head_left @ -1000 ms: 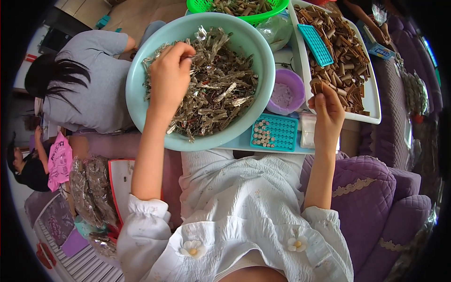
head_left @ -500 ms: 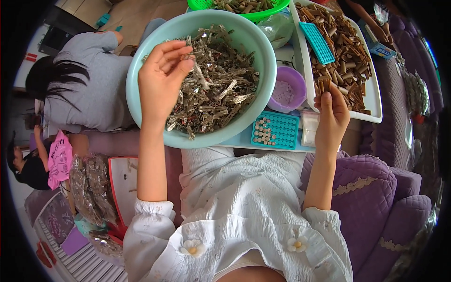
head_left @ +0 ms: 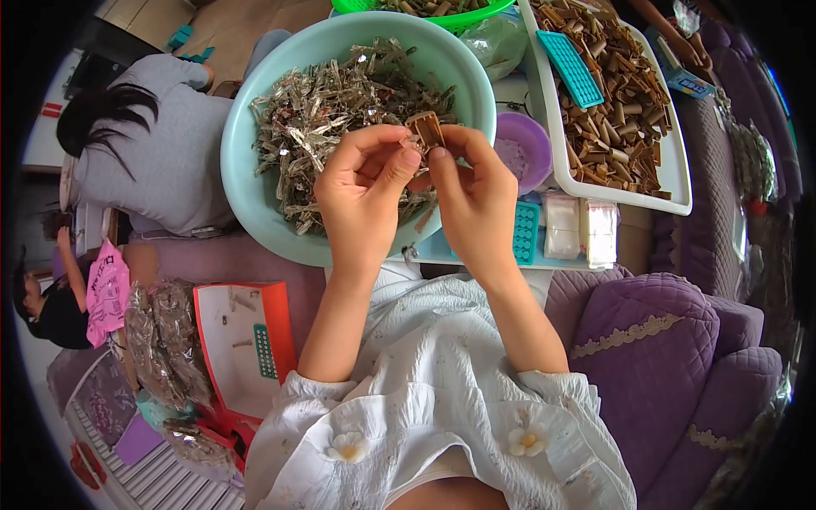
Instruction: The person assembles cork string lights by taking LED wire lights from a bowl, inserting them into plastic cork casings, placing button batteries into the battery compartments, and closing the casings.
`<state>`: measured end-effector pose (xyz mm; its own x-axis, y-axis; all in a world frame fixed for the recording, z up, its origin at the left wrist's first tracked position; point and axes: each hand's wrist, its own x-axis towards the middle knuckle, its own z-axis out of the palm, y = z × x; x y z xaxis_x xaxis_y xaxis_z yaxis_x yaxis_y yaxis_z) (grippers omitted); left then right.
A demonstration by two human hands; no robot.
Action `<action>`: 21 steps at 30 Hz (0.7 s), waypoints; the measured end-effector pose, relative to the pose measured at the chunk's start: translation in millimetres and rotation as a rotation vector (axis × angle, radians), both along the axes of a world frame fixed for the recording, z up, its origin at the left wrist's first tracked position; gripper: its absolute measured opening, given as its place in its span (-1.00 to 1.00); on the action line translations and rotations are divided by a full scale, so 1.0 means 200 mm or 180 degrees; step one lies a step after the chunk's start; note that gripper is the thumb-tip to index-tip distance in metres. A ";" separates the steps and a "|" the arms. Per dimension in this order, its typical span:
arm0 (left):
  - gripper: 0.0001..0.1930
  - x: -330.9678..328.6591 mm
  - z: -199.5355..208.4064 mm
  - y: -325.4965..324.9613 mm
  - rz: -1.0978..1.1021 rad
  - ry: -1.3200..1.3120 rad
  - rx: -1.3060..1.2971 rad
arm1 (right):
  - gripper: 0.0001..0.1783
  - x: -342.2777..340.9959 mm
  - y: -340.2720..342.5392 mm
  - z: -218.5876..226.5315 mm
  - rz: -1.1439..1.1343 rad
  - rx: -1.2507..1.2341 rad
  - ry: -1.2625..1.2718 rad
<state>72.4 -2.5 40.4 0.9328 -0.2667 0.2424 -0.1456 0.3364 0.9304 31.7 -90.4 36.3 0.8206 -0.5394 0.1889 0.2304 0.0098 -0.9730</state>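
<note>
My two hands meet over the near right part of a pale green basin (head_left: pixel 246 208), which is heaped with small shiny packets (head_left: pixel 293 127). Between the fingertips of my right hand (head_left: pixel 478 183) is a small brown curled piece (head_left: pixel 427 129), like a bit of bark, tilted upward. My left hand (head_left: pixel 364 191) pinches something small and shiny right beside that piece; the fingers hide most of it. A white tray (head_left: pixel 614 197) of many such brown pieces (head_left: pixel 625 119) stands to the right, with a teal molded tray (head_left: pixel 569 70) lying on them.
Right of the basin are a purple bowl (head_left: pixel 544 170) of white bits, another teal molded tray (head_left: pixel 525 231) and clear plastic packets (head_left: pixel 563 225). A green basket (head_left: pixel 459 19) sits behind. At left are a red-edged box (head_left: pixel 276 314) and a person in grey (head_left: pixel 161 161).
My right hand has come left from the white tray with a brown piece. My left hand has moved down and right, so both now meet over the basin. The red-edged box shows more.
</note>
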 end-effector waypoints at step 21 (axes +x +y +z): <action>-0.69 -0.16 -0.06 0.04 -0.0452 0.0332 0.0198 | -0.73 -0.25 0.02 -0.06 -0.0116 -0.0584 0.0421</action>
<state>40.3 5.9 29.2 0.9039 -0.4091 0.1252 -0.0023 0.2880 0.9576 -18.4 -87.0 25.0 0.8253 -0.5356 0.1787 0.0978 -0.1762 -0.9795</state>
